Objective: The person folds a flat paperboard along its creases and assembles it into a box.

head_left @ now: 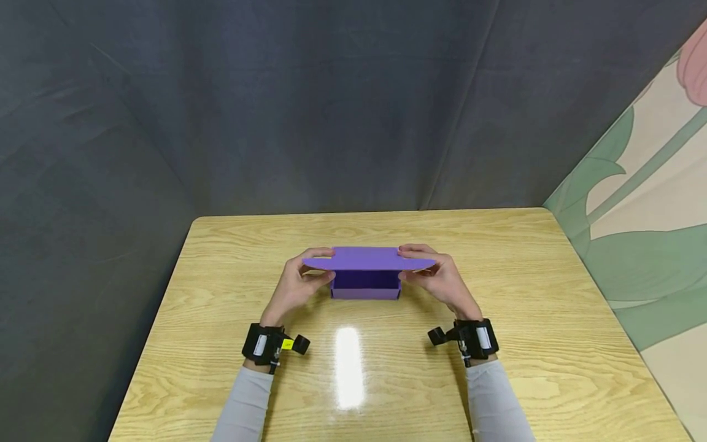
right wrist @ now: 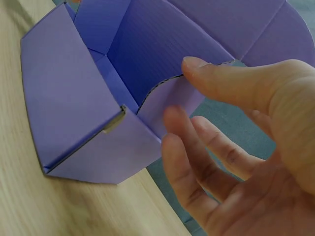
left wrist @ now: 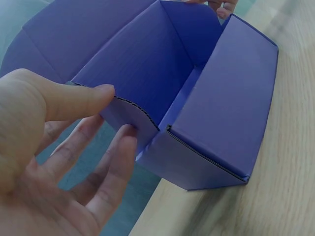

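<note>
A purple cardboard box (head_left: 365, 294) stands on the wooden table with its lid (head_left: 364, 258) raised and its dark inside facing me. My left hand (head_left: 293, 285) is at the box's left end. Its thumb lies over the curved edge of the left side flap (left wrist: 129, 114), with fingertips against the outer face, pinching it. At the opposite end my right hand (head_left: 444, 283) pinches the right side flap (right wrist: 170, 101) in the same way, thumb on the edge and fingers outside. Rounded lid tabs (head_left: 418, 264) stick out on both sides, partly covering the fingers in the head view.
The wooden table (head_left: 552, 368) has a bright light reflection in front of the box. A dark curtain (head_left: 331, 110) hangs behind and to the left. A floral-patterned cloth (head_left: 652, 264) lies beyond the right edge. Each wrist wears a black camera band (head_left: 264, 345).
</note>
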A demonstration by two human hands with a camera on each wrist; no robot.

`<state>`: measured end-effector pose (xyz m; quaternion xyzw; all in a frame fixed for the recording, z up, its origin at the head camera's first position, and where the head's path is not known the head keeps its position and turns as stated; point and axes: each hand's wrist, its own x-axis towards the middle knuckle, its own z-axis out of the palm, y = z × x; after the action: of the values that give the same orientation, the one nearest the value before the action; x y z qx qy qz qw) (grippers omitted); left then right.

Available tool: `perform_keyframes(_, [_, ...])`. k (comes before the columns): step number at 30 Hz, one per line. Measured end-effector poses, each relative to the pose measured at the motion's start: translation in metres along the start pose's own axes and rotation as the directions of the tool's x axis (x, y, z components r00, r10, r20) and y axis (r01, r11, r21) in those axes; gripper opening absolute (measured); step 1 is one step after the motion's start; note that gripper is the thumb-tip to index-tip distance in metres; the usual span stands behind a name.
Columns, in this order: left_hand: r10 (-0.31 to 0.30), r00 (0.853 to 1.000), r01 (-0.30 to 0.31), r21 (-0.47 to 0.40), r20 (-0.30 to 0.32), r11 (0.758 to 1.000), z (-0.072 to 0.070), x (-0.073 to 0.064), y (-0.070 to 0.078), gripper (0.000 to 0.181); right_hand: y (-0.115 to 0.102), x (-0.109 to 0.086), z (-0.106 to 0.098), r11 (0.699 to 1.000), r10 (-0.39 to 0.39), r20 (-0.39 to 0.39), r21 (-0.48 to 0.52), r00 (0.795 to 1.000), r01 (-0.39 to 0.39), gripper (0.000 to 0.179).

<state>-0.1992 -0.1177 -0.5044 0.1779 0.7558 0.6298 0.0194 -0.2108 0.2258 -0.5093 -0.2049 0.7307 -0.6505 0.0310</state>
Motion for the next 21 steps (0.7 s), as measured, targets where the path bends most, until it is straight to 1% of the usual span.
perform_keyframes(4, [-0.016, 1.000, 0.016, 0.008, -0.005, 1.000, -0.001, 0.001, -0.001, 0.046, 0.002, 0.001, 0.000, 1.000, -0.007, 0.007, 0.006, 1.000, 0.007, 0.049])
perform_keyframes(8, [-0.004, 1.000, 0.004, 0.010, 0.005, 1.000, -0.001, 0.001, -0.003, 0.049, 0.003, 0.001, -0.001, 0.998, -0.031, 0.013, -0.057, 0.999, 0.031, 0.051])
perform_keyframes(11, [0.020, 1.000, -0.020, 0.012, 0.016, 1.000, -0.001, 0.000, -0.005, 0.050, 0.003, 0.001, -0.002, 0.994, -0.039, 0.016, -0.105, 0.999, 0.040, 0.053])
perform_keyframes(14, [0.041, 0.999, -0.042, 0.015, 0.025, 0.999, -0.002, 0.000, -0.008, 0.052, 0.002, 0.000, -0.003, 0.992, -0.029, 0.024, -0.122, 0.999, 0.031, 0.053])
perform_keyframes(16, [0.046, 0.999, -0.046, 0.019, 0.025, 0.999, -0.001, 0.001, -0.009, 0.056, 0.003, 0.000, -0.004, 0.992, -0.025, 0.036, -0.124, 0.999, 0.029, 0.051])
perform_keyframes(21, [0.062, 0.998, -0.063, 0.037, 0.022, 0.997, -0.001, 0.001, -0.011, 0.064, 0.004, -0.001, -0.005, 0.994, 0.024, 0.060, -0.110, 0.998, -0.018, 0.041])
